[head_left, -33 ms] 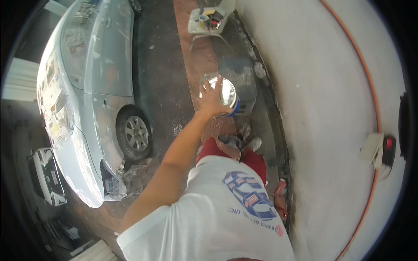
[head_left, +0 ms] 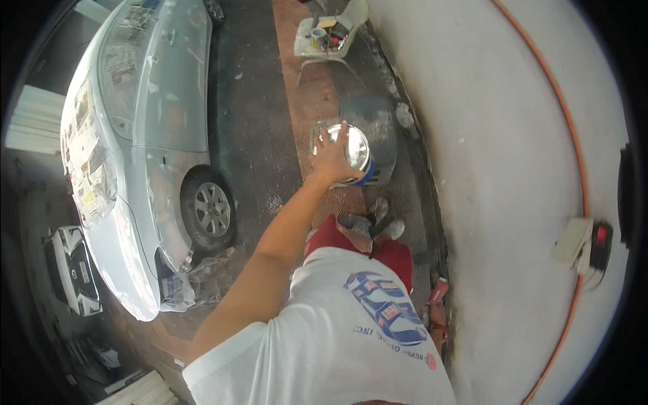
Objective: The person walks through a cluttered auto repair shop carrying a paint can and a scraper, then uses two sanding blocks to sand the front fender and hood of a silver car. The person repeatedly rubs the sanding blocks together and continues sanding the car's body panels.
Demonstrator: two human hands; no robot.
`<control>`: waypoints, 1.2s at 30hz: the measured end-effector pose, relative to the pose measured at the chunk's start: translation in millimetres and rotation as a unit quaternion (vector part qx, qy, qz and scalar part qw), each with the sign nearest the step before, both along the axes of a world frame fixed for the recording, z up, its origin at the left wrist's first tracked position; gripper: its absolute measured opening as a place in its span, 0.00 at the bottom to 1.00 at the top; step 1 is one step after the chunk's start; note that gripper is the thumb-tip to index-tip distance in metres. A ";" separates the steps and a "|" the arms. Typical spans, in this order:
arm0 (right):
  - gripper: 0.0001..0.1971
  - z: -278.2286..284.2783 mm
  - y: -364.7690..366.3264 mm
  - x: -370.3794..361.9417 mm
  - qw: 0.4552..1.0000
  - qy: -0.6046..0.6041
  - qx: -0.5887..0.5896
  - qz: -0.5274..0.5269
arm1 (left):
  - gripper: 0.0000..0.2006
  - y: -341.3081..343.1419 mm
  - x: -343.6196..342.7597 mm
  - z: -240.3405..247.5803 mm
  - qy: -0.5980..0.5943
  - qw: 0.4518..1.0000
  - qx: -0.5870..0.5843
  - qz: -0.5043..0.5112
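Observation:
My left hand [head_left: 331, 158] reaches forward with spread fingers over the shiny round top of a metal can [head_left: 356, 145]. The thumb lies at the near edge and the fingertips reach across the top. A blue band shows on the can's side. The can is against or on a grey, worn drum-like container [head_left: 378, 128]; what bears it is hidden. Low beside the wall, my right hand [head_left: 438, 314] is closed around a small red object [head_left: 439, 290] with pale print. Its kind is not clear, and my shirt partly hides that arm.
A silver-blue car [head_left: 169, 108] masked with newspaper and plastic stands at the left. Ahead, a pale chair [head_left: 307, 46] holds a small tin and tools. An orange hose [head_left: 563, 94] and a boxy device [head_left: 587, 246] are on the right wall. A white car [head_left: 73, 270] is farther left.
My left hand stays on the can. The red object and my right hand show slightly more clearly beside my shirt. The whole view has shifted a little.

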State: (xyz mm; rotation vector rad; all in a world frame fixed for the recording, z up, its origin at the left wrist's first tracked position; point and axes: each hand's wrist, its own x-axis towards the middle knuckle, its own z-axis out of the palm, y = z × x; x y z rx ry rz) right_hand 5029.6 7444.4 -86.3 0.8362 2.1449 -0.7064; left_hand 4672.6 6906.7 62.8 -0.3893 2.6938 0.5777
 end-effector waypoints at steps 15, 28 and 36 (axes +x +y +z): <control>0.29 17.9 48.5 -123.0 0.998 0.042 0.033 -0.027 | 0.79 87.0 -139.4 -75.7 -0.051 0.998 -0.016 -0.035; 0.36 88.7 -209.2 13.6 0.966 -0.066 0.052 -0.244 | 0.61 -90.7 -204.3 -93.3 -0.109 0.780 0.613 0.056; 0.29 156.3 -269.1 -41.1 0.970 -0.048 0.101 -0.216 | 0.49 -157.8 -254.3 -213.2 -0.206 0.462 0.804 0.314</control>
